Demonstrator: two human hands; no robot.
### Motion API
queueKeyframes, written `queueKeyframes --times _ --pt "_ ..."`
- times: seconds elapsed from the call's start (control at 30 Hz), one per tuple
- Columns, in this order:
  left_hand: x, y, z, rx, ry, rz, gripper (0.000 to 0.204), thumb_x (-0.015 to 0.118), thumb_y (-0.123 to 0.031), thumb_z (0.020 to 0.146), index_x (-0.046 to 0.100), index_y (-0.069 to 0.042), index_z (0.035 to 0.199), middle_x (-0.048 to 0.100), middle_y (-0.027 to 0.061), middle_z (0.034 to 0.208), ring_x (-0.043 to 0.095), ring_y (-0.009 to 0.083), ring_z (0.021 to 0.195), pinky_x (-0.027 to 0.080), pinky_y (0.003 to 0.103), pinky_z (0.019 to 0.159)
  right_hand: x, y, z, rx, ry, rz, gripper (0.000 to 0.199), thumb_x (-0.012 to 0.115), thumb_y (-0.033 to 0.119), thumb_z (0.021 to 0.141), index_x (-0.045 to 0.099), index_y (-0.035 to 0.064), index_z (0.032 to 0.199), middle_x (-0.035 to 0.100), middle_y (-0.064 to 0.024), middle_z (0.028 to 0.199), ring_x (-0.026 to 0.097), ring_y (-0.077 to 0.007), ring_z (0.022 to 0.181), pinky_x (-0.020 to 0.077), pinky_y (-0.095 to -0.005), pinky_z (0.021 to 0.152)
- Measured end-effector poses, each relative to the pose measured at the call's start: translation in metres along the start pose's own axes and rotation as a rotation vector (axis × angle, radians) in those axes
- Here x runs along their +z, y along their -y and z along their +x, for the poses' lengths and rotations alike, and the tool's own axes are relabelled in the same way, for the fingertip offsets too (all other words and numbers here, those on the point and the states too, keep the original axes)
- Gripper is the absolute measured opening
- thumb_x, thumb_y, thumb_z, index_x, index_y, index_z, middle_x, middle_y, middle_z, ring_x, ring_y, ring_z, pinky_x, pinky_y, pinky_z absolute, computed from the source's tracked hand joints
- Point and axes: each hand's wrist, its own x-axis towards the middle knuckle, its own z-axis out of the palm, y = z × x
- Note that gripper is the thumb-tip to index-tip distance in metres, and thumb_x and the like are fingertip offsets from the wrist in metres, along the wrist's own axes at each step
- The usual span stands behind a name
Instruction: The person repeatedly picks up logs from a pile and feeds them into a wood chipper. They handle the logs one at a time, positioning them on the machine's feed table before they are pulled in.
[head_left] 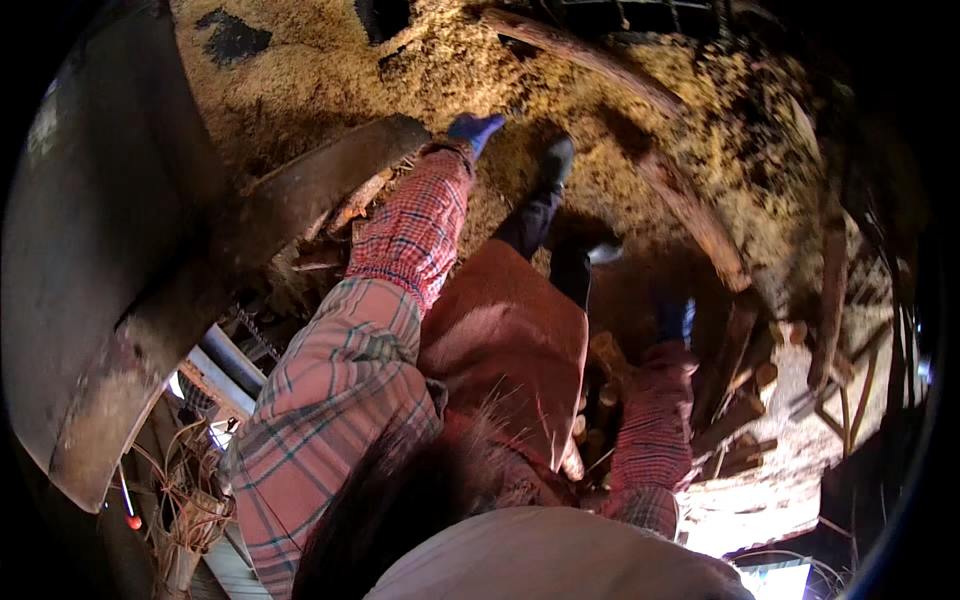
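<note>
My left hand (475, 131), in a blue glove, reaches forward over ground covered with tan, sawdust-like crumbs (330, 80). It is beside the far end of a dark, flat, bar-like piece (330, 165); whether it touches anything is unclear. My right hand (676, 318), also in a blue glove, hangs low in shadow. A log (700, 215) lies just beyond it, and stacked wood pieces (605, 400) are near its sleeve. The fingers of both hands are too small and dark to make out.
A large dark panel (90, 220) rises on the left, with metal tubes (230, 365) below it. Another log (590, 60) lies at the far side. Cut wood (745, 410) is piled on the right. My boots (555, 160) stand between my arms.
</note>
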Motion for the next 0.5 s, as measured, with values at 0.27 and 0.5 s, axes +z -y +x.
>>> queueKeyframes --times 0.27,0.5 --pt "-0.124 -0.099 0.197 0.353 -0.440 0.730 0.071 0.069 -0.038 0.078 0.041 0.002 0.130 0.054 0.0225 0.123 0.053 0.0283 0.114 0.042 0.036 0.096 -0.010 0.102 0.365 -0.442 -0.259 -0.585 0.092 0.072 0.042 0.067 0.029 0.0110 0.142 0.042 -0.0185 0.137 0.035 -0.0343 0.130 0.0269 -0.0415 0.108" --pt "-0.090 -0.038 0.285 0.080 0.192 -0.234 0.037 0.066 -0.038 0.084 0.061 -0.011 0.109 0.049 -0.0010 0.055 0.041 0.0106 0.044 0.034 0.026 0.045 0.037 0.136 0.432 -0.163 0.154 -0.442 0.067 0.074 0.034 0.068 0.050 0.0065 0.124 0.064 -0.0173 0.105 0.062 -0.0310 0.097 0.0500 -0.0378 0.079"
